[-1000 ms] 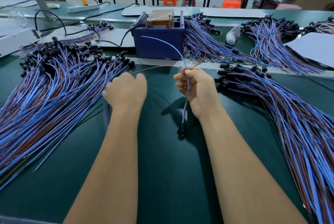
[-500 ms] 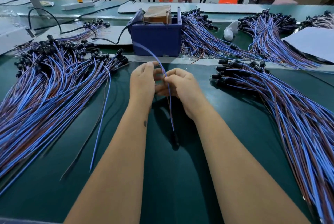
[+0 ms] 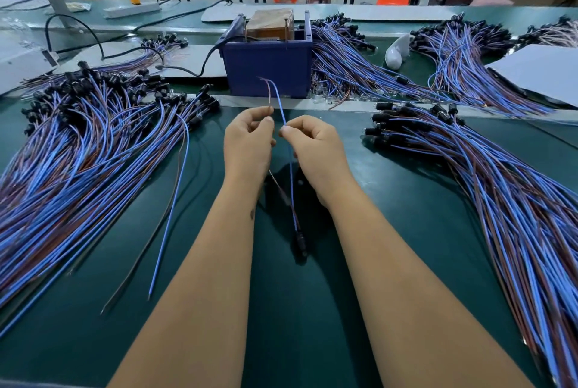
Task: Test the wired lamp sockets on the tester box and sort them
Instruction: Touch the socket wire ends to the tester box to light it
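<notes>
Hanging below the hands, the black socket blurs into the shadow on the green table, so its detail is hard to make out. The left hand pinches the brown wire between thumb and forefinger; the right hand pinches the blue wire likewise. Both wire tips rise in front of the blue tester box, apart from it. Wired sockets lie piled at left and right, the right pile cut off by the frame edge.
</notes>
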Available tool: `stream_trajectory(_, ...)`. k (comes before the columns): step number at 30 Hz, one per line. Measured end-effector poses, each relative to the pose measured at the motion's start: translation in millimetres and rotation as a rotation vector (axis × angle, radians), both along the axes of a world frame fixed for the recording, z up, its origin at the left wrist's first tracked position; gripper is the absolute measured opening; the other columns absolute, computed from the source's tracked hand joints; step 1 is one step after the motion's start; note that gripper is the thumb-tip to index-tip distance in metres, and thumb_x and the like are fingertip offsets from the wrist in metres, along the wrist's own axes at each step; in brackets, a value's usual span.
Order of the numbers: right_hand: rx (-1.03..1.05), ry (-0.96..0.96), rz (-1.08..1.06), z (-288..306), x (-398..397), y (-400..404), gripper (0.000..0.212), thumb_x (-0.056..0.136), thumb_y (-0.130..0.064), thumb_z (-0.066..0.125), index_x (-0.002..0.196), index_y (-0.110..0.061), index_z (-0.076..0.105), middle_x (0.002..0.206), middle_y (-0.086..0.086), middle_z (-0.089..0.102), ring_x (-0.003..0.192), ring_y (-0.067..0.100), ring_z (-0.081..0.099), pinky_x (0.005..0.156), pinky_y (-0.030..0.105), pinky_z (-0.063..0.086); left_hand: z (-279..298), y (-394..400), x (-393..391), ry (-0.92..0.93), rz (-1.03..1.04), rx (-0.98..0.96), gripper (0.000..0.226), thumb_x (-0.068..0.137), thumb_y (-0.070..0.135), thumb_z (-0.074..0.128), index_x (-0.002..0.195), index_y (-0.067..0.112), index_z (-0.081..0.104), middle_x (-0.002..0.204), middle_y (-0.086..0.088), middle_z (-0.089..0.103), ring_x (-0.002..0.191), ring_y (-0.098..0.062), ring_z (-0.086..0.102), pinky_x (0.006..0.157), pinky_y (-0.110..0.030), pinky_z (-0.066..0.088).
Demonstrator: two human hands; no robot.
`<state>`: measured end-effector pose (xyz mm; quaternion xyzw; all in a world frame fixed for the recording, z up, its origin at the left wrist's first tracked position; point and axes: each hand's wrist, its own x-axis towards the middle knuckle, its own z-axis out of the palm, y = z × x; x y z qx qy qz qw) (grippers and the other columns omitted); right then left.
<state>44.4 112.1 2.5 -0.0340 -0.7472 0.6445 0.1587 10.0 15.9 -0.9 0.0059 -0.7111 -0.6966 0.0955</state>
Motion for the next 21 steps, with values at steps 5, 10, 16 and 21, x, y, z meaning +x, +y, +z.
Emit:
stream_trajectory(5, -0.116, -0.014, -0.030, 1, -1, 5, 0.017, 0.089, -0.003, 0.053, 0.089, -0.015, 0.066, 0.061, -0.004, 0.060, 0.053, 0.000, 0.049, 0.057, 0.018, 0.039, -2, 0, 1, 0.072, 0.031, -0.026, 0.015, 0.101, 0.018, 0.049, 0.107, 0.022, 0.062, 0.063, 0.006, 0.055, 0.040, -0.005, 0.044, 0.047, -0.019, 0.040)
stream_trajectory(10, -0.222, -0.044, -0.066, 1, -2, 9, 0.021, 0.085, -0.001, 0.050, 0.087, -0.018, 0.061, 0.063, -0.003, 0.066, 0.044, 0.005, 0.039, 0.050, 0.018, 0.035, -4, 1, -1, 0.102, 0.054, -0.064, 0.015, 0.102, 0.021, 0.044, 0.103, 0.025, 0.059, 0.058, 0.008, 0.043, 0.044, -0.006, 0.034, 0.047, -0.022, 0.032)
stream_trajectory(16, -0.181, -0.062, -0.111, 1, -5, 6, 0.019, 0.088, -0.004, 0.048, 0.080, -0.018, 0.058, 0.059, 0.000, 0.055, 0.047, 0.007, 0.039, 0.052, 0.024, 0.031, -5, 4, -2, 0.074, 0.121, -0.065, 0.017, 0.102, 0.021, 0.042, 0.105, 0.019, 0.059, 0.058, 0.010, 0.040, 0.045, -0.005, 0.033, 0.050, -0.022, 0.032)
stream_trajectory(21, -0.135, 0.111, -0.190, 6, -8, -8, 0.017, 0.096, -0.014, 0.055, 0.083, -0.023, 0.058, 0.061, -0.003, 0.053, 0.052, 0.001, 0.048, 0.055, 0.013, 0.040, -5, 9, 1, 0.107, 0.148, -0.120, 0.015, 0.103, 0.024, 0.041, 0.107, 0.023, 0.056, 0.065, 0.010, 0.046, 0.052, -0.008, 0.040, 0.056, -0.029, 0.034)
